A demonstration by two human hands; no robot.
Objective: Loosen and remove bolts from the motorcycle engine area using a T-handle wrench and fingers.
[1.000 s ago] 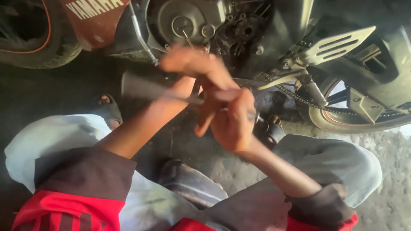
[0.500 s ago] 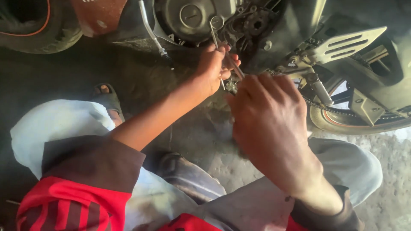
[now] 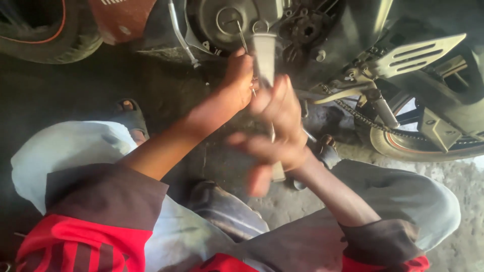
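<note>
I look down on a big motorcycle (image 3: 353, 60) that fills the top of my view, from ten o'clock round to three o'clock. Its round engine cover (image 3: 227, 20) sits at twelve o'clock. The back wheel (image 3: 418, 143) and chain (image 3: 353, 113) lie at three o'clock. A second tire (image 3: 35, 35) is cut off at ten o'clock. The floor (image 3: 454, 181) below is gray and dusty.

My left hand (image 3: 237, 83) is up near the engine, just under the cover. Its fingers are curled shut on a thin metal rod (image 3: 242, 38) that points up toward twelve o'clock. My right hand (image 3: 275, 133) is lower, at the middle of my view. It is blurred. Its fingers look wrapped around a flat gray tool (image 3: 264, 55). The tool's long side runs from six o'clock up to twelve o'clock, and its top end touches or nearly touches the engine. I cannot tell which.

The left hand is nearer the engine. The tool's lower end hides behind my right hand. The engine parts at one o'clock are too dark to make out.
</note>
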